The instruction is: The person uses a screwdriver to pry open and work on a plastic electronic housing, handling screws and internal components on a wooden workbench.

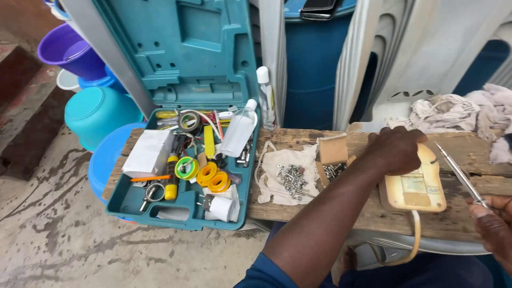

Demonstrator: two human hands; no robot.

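On the wooden worktop (298, 213), at about three o'clock in the head view, lies the yellowed plastic casing (413, 186), flat with its back panel up and a cream cord (408, 245) trailing off its near edge toward six o'clock. Our left hand (397, 149) is closed over the casing's top left corner, fingers curled down on it, pinning it to the boards. Our right hand (493, 221), at four o'clock near the frame edge, is closed round the handle of a slim metal screwdriver (458, 173), whose tip points up toward one o'clock, just beside the casing's right edge; we cannot tell whether it touches.

We judge the casing light, stiff and hollow, and the aged plastic probably brittle, so it should be held by its edges and corners with flat pressure, not squeezed in the middle. The cord is limp and will drag. The screwdriver is thin, rigid and smooth, best gripped at the handle.

Left of the casing, at about nine o'clock from it, a small cardboard box (333, 157) and a cloth with loose screws (290, 178) rest on the boards. Further left sits an open teal tool case (181, 165) full of tape rolls and tools. Rags (458, 112) lie at one o'clock.
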